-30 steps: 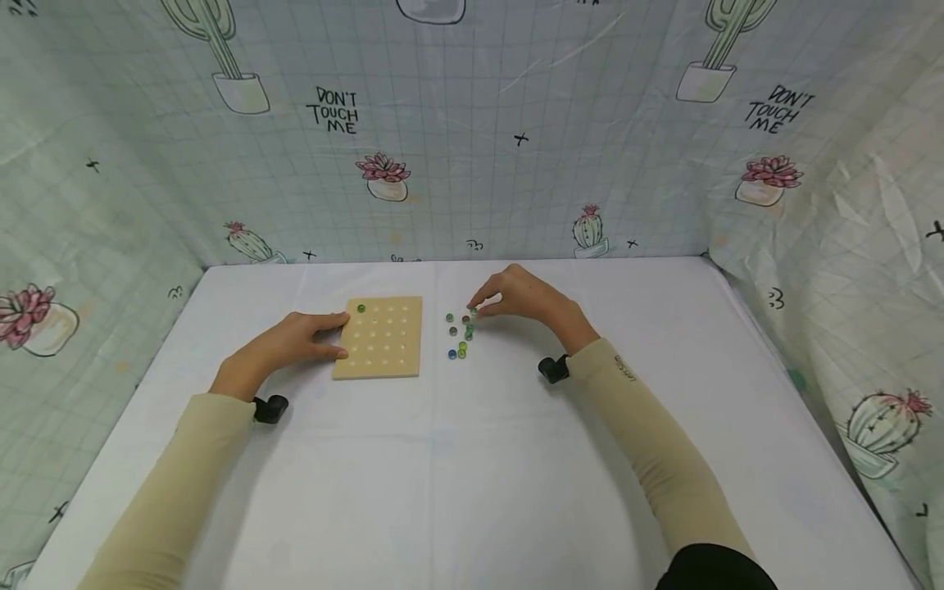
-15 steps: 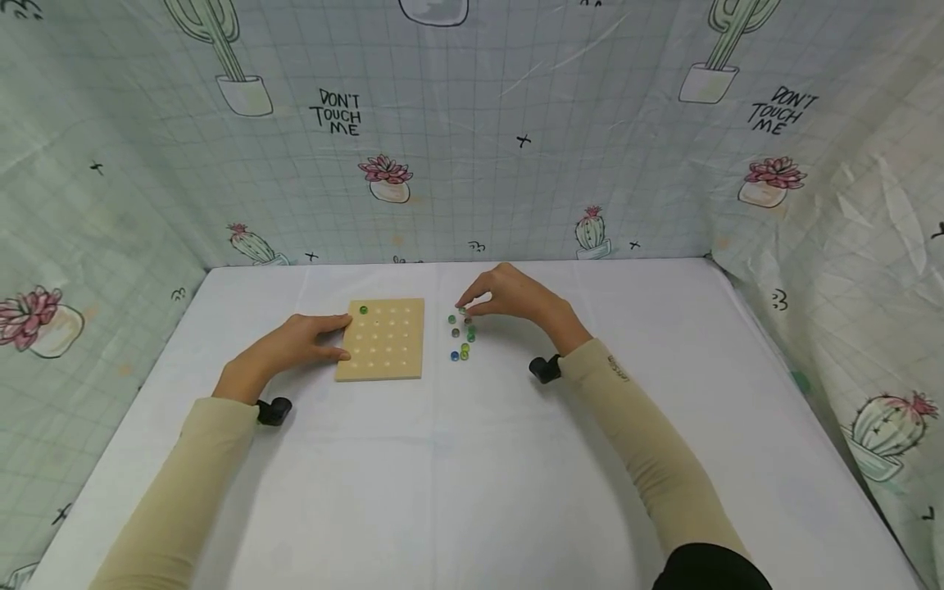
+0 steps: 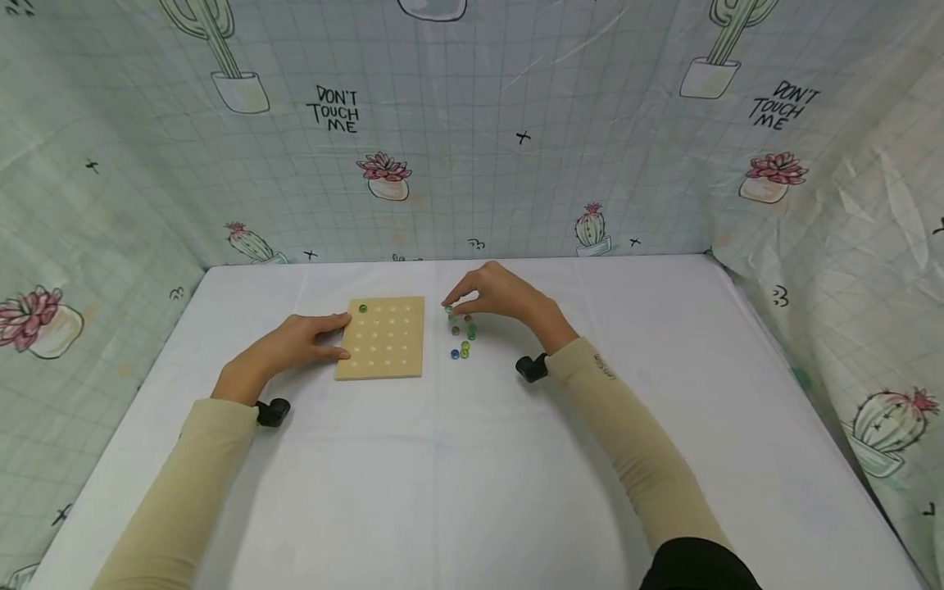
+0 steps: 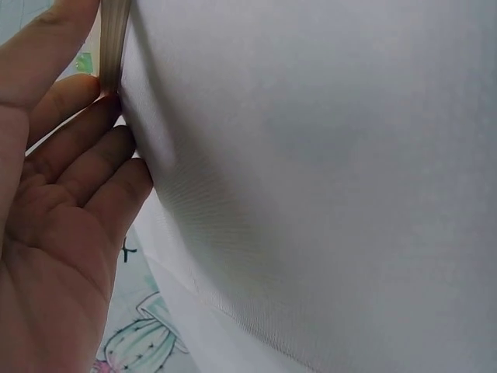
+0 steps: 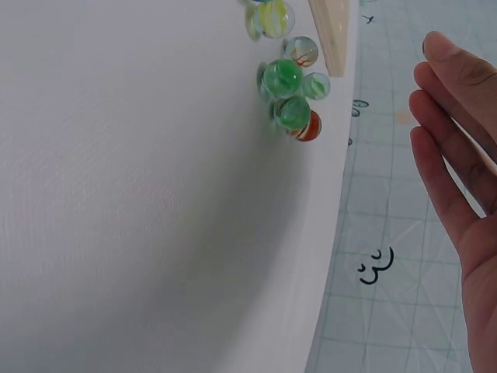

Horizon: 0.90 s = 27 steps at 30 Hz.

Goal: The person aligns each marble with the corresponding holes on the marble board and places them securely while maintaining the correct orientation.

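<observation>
My left hand (image 3: 288, 348) rests at the left edge of a pale wooden board (image 3: 409, 338) with rows of small hollows. Its thumb and forefinger touch that edge, fingers fairly straight; the left wrist view shows the fingertips at the board's side. One green marble (image 3: 363, 309) sits in the board's far left hollow. Between thumb and forefinger, my right hand (image 3: 497, 292) pinches a small greenish marble (image 3: 448, 309), raised above the loose marbles. In the right wrist view this marble is hidden behind the thumb.
Right of the board lie several loose glass marbles, among them a blue one (image 3: 454, 354), a yellow one (image 5: 273, 17), a green one (image 5: 282, 78) and a red-brown one (image 5: 308, 127). A printed curtain (image 3: 472, 164) borders the white table (image 3: 413, 492).
My right hand has moved left with the pinched marble, from the right side of the loose marbles to above their far left one. My left hand stays at the board.
</observation>
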### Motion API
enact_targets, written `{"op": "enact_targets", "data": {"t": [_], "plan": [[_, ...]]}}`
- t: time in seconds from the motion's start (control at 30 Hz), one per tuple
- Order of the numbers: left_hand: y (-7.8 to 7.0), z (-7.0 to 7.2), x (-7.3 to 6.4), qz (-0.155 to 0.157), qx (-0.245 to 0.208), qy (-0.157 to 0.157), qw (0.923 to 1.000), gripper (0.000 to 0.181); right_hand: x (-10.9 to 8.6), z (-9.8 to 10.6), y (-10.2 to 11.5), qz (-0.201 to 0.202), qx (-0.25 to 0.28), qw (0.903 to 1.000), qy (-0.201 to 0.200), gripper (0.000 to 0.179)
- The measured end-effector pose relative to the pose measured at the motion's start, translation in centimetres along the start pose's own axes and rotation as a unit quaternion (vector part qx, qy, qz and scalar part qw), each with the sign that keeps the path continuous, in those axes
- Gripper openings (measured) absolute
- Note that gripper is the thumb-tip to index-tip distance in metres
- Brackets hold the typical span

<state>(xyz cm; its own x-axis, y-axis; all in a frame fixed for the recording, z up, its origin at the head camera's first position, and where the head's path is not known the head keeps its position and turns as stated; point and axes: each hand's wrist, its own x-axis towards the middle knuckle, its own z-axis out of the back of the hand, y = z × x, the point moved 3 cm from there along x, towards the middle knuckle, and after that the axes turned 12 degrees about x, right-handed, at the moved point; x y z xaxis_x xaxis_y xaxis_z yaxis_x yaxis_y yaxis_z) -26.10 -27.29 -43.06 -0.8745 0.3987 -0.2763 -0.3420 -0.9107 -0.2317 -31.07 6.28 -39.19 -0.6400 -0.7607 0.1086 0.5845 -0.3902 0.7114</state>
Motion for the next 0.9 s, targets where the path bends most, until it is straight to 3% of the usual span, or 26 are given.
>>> {"op": "enact_targets", "data": {"t": [0.9], "plan": [[0.1,-0.4,0.2,0.006,0.009,0.000,0.9999,0.088,3.4,-2.0,1.2,0.060,0.025,0.9978,-0.017,0.022]]}}
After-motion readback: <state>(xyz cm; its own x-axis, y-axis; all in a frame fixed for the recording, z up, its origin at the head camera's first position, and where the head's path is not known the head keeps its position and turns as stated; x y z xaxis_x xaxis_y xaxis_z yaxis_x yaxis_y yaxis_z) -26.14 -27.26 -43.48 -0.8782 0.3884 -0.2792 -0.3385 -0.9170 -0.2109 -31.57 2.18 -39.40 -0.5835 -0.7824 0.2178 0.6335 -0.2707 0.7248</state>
